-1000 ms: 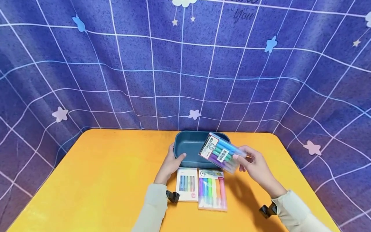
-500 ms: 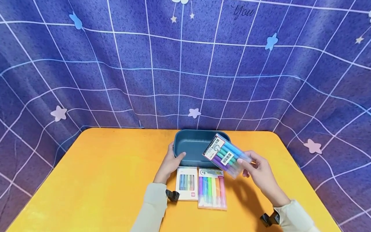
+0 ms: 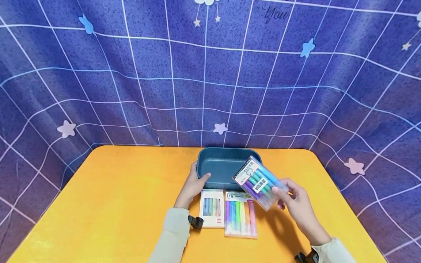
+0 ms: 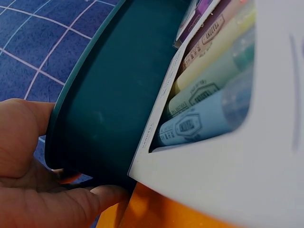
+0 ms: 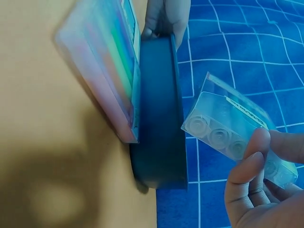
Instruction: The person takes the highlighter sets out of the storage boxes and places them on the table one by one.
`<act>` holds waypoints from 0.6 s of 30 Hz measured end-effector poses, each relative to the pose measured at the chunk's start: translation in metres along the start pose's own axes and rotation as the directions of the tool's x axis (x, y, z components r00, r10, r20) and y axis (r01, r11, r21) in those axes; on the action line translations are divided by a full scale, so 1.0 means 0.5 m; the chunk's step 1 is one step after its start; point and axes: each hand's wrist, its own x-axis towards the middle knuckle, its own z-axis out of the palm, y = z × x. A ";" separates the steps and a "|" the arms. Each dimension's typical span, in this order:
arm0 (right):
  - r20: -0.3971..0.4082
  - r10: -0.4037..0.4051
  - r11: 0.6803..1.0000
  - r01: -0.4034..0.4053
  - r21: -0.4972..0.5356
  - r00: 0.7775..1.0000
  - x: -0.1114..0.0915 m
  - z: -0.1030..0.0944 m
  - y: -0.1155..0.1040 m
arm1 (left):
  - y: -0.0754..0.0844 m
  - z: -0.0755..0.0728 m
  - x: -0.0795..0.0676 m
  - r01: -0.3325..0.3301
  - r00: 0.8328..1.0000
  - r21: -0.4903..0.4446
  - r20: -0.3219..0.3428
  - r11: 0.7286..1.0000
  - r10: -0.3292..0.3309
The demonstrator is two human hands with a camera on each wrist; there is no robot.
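Note:
My left hand (image 3: 193, 185) grips the left end of a dark teal plastic bin (image 3: 213, 171), thumb at the near side and fingers at the outer wall. My right hand (image 3: 297, 199) pinches the lower right end of a clear pack of markers (image 3: 260, 181) with purple, green and blue barrels and white labels. Tilted, this pack overlaps the bin's near right corner in the head view. From the right wrist view, the clear bottom end of the marker pack (image 5: 218, 135) faces the camera, between thumb and fingers.
Against the bin's near side lie a white windowed box of pastel pens (image 3: 212, 209) and a clear pack of rainbow markers (image 3: 241, 215), side by side. The yellow table (image 3: 131, 193) ends at a blue grid-patterned curtain (image 3: 187, 91) behind the bin.
The marker pack in my right hand has shifted right and nearer to me, off the middle of the bin. My left hand stays on the bin.

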 end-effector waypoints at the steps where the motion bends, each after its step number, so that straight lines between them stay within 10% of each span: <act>1: -0.006 0.002 1.000 -0.002 0.006 1.000 -0.002 0.000 0.001 | 0.000 0.000 0.000 0.000 1.000 -0.001 -0.001 1.000 0.000; 18: -0.020 0.094 0.994 -0.093 0.059 0.995 -0.041 -0.011 0.020 | 0.000 0.000 -0.001 0.005 1.000 0.014 -0.002 1.000 -0.005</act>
